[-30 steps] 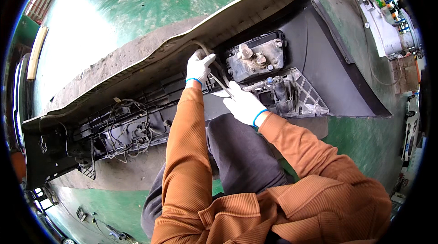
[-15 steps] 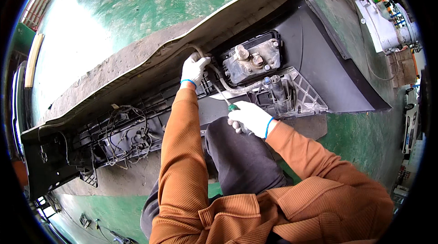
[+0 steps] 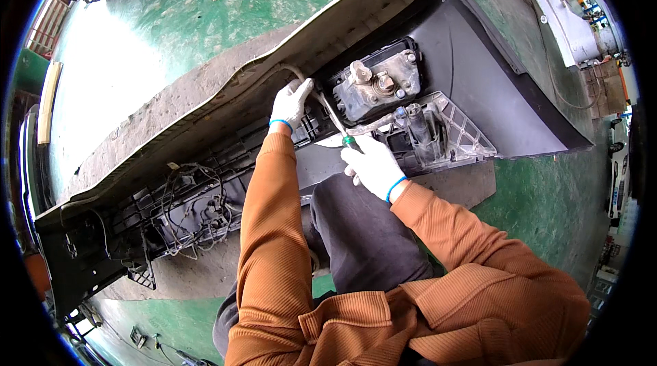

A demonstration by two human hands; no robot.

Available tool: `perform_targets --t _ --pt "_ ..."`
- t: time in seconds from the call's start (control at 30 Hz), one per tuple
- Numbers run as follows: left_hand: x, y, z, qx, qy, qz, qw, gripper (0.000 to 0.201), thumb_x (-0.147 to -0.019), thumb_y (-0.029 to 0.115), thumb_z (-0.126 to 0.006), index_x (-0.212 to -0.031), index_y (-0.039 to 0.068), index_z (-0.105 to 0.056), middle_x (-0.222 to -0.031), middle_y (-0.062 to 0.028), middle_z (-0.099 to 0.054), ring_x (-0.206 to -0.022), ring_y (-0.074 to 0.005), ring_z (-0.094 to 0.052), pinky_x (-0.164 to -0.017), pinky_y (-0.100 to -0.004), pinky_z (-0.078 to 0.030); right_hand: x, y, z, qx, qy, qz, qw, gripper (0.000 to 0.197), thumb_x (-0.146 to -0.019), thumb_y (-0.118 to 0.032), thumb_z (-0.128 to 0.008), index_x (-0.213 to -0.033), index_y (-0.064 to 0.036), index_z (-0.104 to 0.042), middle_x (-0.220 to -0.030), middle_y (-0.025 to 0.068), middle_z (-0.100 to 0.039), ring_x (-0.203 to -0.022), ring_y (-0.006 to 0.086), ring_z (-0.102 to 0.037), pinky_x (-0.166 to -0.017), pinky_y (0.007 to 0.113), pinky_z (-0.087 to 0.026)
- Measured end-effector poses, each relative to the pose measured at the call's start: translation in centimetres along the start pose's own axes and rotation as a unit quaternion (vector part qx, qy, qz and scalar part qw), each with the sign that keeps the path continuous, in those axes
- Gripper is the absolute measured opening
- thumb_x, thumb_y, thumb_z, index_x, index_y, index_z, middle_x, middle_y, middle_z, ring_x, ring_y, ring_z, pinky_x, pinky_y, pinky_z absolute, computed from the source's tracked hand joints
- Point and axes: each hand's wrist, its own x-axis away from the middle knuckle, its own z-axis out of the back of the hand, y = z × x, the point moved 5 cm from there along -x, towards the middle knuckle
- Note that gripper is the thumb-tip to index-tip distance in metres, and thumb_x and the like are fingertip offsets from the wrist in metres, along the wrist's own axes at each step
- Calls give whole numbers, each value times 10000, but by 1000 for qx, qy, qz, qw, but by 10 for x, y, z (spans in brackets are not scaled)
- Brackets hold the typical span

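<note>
A large car bumper (image 3: 479,85) lies with its inner side up in front of me. My left hand (image 3: 292,102), in a white glove, is closed on a grey hose (image 3: 290,68) that runs along the bumper's inner side. My right hand (image 3: 373,166), gloved too, grips a screwdriver (image 3: 350,142) with a green handle. Its shaft slants up and left toward the hose near my left fingers; the tip's exact contact is hidden. Just right of the shaft sits a dirty lamp unit (image 3: 380,82). Below that is a ribbed bracket (image 3: 452,135).
Tangled black wiring (image 3: 198,205) lies in the bumper's left part. A grey mat (image 3: 171,109) is under the bumper on the green floor (image 3: 534,208). A pale wooden strip (image 3: 49,102) stands far left, and a white machine (image 3: 571,34) at upper right.
My right hand has moved slightly up, bringing the screwdriver shaft closer along the hose. My left hand keeps its hold on the hose. The whole view has shifted slightly.
</note>
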Motion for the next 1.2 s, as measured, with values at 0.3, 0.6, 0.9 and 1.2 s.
perform_targets --t 0.3,0.6,0.9,1.2 --pt "2 -1 0 -16 28 -5 999 488 -1042 382 -715 -1271 -48 -731 -1196 -104 -765 -1096 -172 -647 -1036 -331 -469 -14 28 -8 -175 4 -61 983 209 -1044 -209 -683 -1165 -40 -698 -978 43 -707 -725 101 -662 -552 252 -531" --pt "3 3 -1 22 28 2 999 532 -1032 417 -719 -1274 -57 -732 -1165 -122 -775 -1071 -189 -662 -1017 -338 -481 -27 36 -7 -115 5 -15 993 237 -1040 -265 -688 -1120 -47 -737 -988 26 -723 -710 87 -651 -542 247 -536" --pt "1 0 -2 43 25 -4 999 495 -1041 387 -706 -1282 -45 -735 -1204 -104 -771 -1095 -178 -656 -1039 -326 -459 -43 36 -17 -103 12 -55 993 264 -1037 -299 -696 -1096 -47 -748 -964 48 -744 -684 109 -655 -538 270 -536" --pt "6 4 -8 32 61 -6 998 509 -1048 381 -706 -1303 -58 -717 -1219 -127 -768 -1132 -176 -655 -1060 -333 -463 -34 41 -27 -120 -46 -73 989 181 -1051 -196 -648 -1153 -53 -605 -842 18 -625 -650 112 -601 -522 279 -504"
